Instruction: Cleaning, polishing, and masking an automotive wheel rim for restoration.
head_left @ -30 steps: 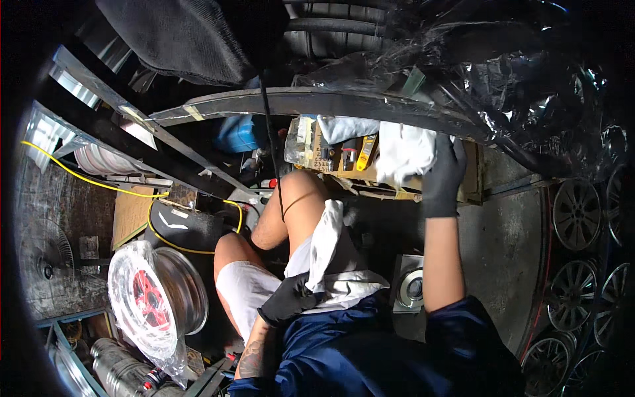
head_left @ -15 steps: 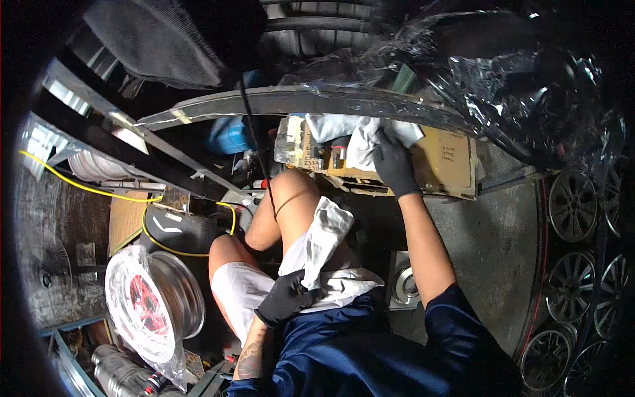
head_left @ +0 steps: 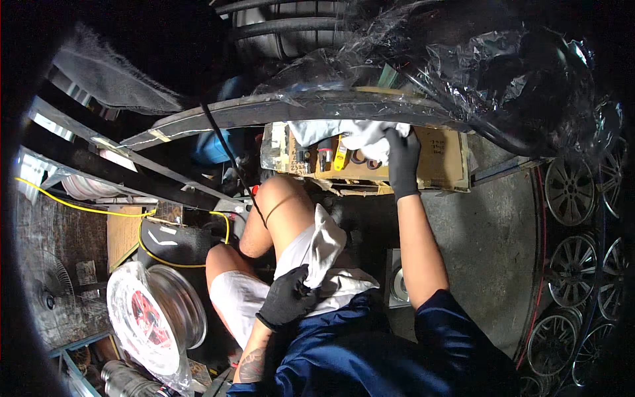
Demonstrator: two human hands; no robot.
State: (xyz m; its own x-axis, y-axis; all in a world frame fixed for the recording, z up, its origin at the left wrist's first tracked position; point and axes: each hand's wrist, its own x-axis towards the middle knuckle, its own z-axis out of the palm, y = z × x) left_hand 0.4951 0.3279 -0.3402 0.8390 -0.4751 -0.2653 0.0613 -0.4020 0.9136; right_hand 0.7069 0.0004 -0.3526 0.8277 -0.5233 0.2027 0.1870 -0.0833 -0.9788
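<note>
Just shifted the white rag [head_left: 362,137], pinched in the right hand [head_left: 403,160] at upper centre, leaving the yellow tool [head_left: 340,157] uncovered, with another white cloth [head_left: 326,243] pinched in the left hand [head_left: 288,299], lower centre.

The white cloth [head_left: 365,137] at the right hand [head_left: 404,160] now sits farther back on the cardboard [head_left: 440,159], baring the yellow utility knife [head_left: 340,156] it covered half a second ago, and dark rings [head_left: 358,157] come into view beside the knife.

Black gloves [head_left: 289,301] accompany a navy shirt [head_left: 370,351] (and pale shorts [head_left: 238,298]).
</note>
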